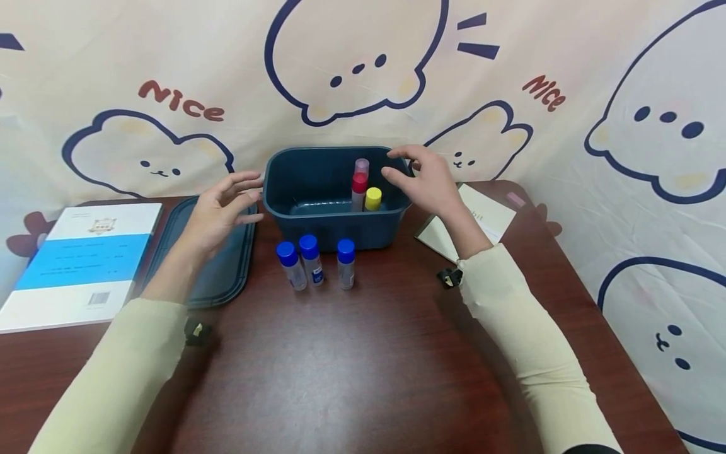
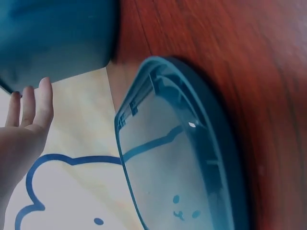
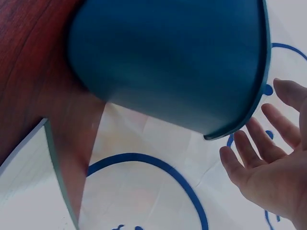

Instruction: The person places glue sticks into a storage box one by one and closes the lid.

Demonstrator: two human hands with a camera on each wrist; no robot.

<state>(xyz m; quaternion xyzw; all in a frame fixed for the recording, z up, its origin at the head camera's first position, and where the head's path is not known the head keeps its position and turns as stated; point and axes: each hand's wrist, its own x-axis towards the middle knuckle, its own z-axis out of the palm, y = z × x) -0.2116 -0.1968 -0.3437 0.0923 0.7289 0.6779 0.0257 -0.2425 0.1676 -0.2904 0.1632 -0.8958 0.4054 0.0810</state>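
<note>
A dark blue plastic bin (image 1: 317, 227) stands at the back middle of the table. Inside it stand a red-capped tube (image 1: 359, 189), a yellow-capped tube (image 1: 372, 199) and a pink-capped tube (image 1: 362, 166). Three blue-capped tubes (image 1: 311, 260) stand in a row in front of the bin. My left hand (image 1: 224, 208) hovers open just left of the bin, above the bin's lid (image 1: 227, 277). My right hand (image 1: 425, 176) hovers open at the bin's right rim, holding nothing. The wrist views show the bin wall (image 3: 168, 62), the lid (image 2: 177, 163) and spread fingers (image 3: 261, 153).
A blue and white booklet (image 1: 79, 265) lies at the left edge of the dark wooden table (image 1: 363, 366). A beige notebook (image 1: 482, 221) lies to the right of the bin under my right wrist. A cartoon-printed cloth (image 1: 363, 75) hangs close behind.
</note>
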